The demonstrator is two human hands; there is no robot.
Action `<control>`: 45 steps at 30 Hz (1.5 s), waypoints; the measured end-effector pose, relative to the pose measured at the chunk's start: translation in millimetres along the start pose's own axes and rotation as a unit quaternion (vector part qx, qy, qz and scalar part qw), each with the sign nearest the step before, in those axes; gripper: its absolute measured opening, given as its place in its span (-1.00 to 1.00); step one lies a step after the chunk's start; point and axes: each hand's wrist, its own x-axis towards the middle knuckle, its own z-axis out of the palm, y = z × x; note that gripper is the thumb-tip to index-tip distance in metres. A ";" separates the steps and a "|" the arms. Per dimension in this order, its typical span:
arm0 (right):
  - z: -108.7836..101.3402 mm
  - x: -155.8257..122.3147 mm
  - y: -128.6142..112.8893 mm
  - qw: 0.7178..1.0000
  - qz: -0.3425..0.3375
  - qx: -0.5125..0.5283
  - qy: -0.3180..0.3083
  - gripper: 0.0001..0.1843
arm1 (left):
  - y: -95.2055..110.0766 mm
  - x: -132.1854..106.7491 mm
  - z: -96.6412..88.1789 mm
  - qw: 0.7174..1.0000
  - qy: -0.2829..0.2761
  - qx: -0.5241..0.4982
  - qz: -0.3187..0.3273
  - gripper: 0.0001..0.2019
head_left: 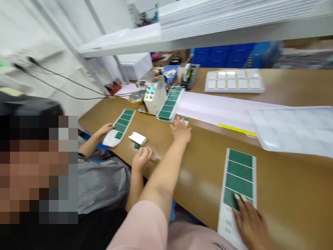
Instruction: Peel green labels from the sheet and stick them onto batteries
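Right hand (251,224) flat on a strip of green labels (239,173), left hand (181,132) stretched out

Clock places ran from the middle of the view. At nine o'clock a co-worker's left hand (105,129) held the edge of a second label strip (125,121), whose near end was white. Between eight and nine lay a small white box (138,138), and just below it the co-worker's right hand (142,159) pinched a small green tag (136,146). A push-button control box (151,97) stood at eleven, with a third label strip (170,103) beside it at twelve. Near the centre, the wearer's left hand spread its fingers over a green-and-white piece (185,120); whether it gripped anything, I cannot tell. A tape dispenser (191,78) stood at one, a compartmented white tray (234,91) at two. At four lay the first strip, the wearer's right hand palm down on its near part, fingers extended, not closed. A translucent plastic tray (293,130) lay at three.
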 end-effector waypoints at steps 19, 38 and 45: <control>7.5 -22.1 12.2 0.984 -0.133 -0.059 0.102 -0.42 | 12.2 -203.0 106.4 0.844 -0.377 0.066 0.374 -0.03; -5.8 -74.3 34.2 0.950 -0.274 -0.068 0.135 -0.42 | 7.4 -268.4 89.5 0.860 -0.370 0.049 0.349 -0.26; -13.7 -69.8 30.9 0.968 -0.207 -0.040 0.137 -0.36 | 13.2 -252.0 117.7 0.828 -0.347 0.113 0.425 -0.05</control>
